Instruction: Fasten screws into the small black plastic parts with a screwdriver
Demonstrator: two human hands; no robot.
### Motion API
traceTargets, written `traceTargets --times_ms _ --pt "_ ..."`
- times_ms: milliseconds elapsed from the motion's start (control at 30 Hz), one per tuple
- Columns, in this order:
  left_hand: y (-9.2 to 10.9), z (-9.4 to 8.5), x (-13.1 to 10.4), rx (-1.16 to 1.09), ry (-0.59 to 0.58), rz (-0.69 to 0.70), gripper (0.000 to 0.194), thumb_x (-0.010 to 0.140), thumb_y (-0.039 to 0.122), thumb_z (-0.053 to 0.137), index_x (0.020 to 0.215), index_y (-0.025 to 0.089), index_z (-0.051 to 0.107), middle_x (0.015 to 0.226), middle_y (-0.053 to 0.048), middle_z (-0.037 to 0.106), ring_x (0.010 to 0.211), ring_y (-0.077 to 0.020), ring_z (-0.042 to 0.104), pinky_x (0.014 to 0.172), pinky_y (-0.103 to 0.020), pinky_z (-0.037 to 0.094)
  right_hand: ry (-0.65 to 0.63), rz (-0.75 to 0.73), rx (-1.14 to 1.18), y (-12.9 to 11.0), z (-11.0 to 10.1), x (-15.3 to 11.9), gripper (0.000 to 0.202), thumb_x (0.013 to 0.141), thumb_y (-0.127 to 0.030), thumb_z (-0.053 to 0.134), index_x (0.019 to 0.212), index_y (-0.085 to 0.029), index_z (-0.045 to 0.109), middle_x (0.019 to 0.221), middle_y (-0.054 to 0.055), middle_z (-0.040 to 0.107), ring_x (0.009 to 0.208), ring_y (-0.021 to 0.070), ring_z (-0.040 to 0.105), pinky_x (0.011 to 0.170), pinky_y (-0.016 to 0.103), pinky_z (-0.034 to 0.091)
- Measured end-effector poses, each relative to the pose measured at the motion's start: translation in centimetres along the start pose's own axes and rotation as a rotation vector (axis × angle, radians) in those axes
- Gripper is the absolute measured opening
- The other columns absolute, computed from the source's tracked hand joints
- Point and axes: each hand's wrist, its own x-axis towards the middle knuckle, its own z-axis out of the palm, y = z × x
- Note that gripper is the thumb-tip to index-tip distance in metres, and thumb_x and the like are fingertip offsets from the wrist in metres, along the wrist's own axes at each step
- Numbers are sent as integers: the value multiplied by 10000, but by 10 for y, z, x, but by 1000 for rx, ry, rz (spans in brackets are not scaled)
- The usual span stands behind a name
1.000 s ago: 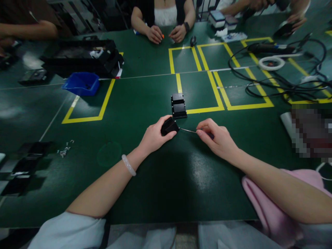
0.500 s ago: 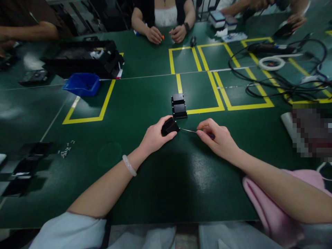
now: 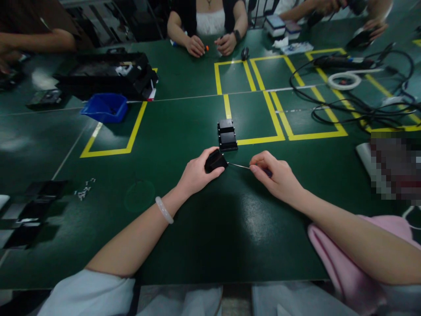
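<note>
My left hand (image 3: 197, 173) is wrapped round a small black block (image 3: 215, 161) on the green table, thumb along its near side. From the right, my right hand (image 3: 272, 173) grips a screwdriver (image 3: 239, 166) by its dark handle, and the thin metal shaft reaches the block's right side at a small silver screw. Just beyond the held block lie black blocks (image 3: 227, 138) in a short row, with small screws along their edges. A scatter of silver screws (image 3: 84, 189) lies at the left.
Dark flat parts (image 3: 29, 219) lie at the left edge. Farther back are a blue bin (image 3: 107, 107) and a black housing (image 3: 98, 74). Black cables (image 3: 355, 112) and a pink cloth (image 3: 342, 259) are at the right. A person's hands (image 3: 210, 45) rest across the table.
</note>
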Motion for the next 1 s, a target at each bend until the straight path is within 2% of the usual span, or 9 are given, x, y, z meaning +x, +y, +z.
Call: traceTargets --times_ms 200,400,467,533,700,900,1000 --pt "1 0 0 10 13 -3 637 884 510 623 1431 225 467 1237 -94 687 1079 -292 683 878 -394 540 27 -28 -50 1 1 0 64 903 -250 554 956 -228 527 677 -35 592 582 131 585 596 252 428" --pt "0 1 0 19 13 0 637 878 514 626 1428 234 471 1215 -85 695 1063 -288 687 861 -387 541 8 -18 -9 1 0 1 86 953 -311 539 921 -230 539 663 -36 591 564 123 562 572 251 404" --pt "0 1 0 17 15 1 629 878 511 625 1425 239 475 1211 -81 696 1067 -287 688 868 -387 540 7 -6 9 0 0 1 63 961 -287 510 935 -233 528 651 -41 591 542 120 553 559 250 397" --pt "0 1 0 10 14 1 625 878 509 625 1423 240 477 1205 -80 698 1063 -287 690 867 -384 539 19 -13 8 0 0 0 19 943 -249 510 954 -235 516 659 -42 594 549 120 559 566 248 404" --pt "-1 1 0 8 16 -2 631 878 516 623 1426 241 473 1215 -82 697 1062 -290 689 865 -386 539 38 -37 -15 1 1 0 102 893 -228 543 985 -237 501 651 -54 560 556 119 543 586 246 415" --pt "-2 1 -1 12 14 4 640 886 521 617 1441 240 463 1234 -85 690 1069 -287 686 879 -393 539 20 -1 8 -1 -1 2 54 936 -266 513 975 -230 499 629 -58 545 534 116 528 566 245 392" --pt "-1 1 0 14 12 5 635 888 519 616 1438 239 465 1236 -87 688 1074 -288 685 877 -393 540 27 -6 3 -1 -1 2 68 917 -245 516 980 -234 492 643 -55 546 550 119 534 576 245 398"
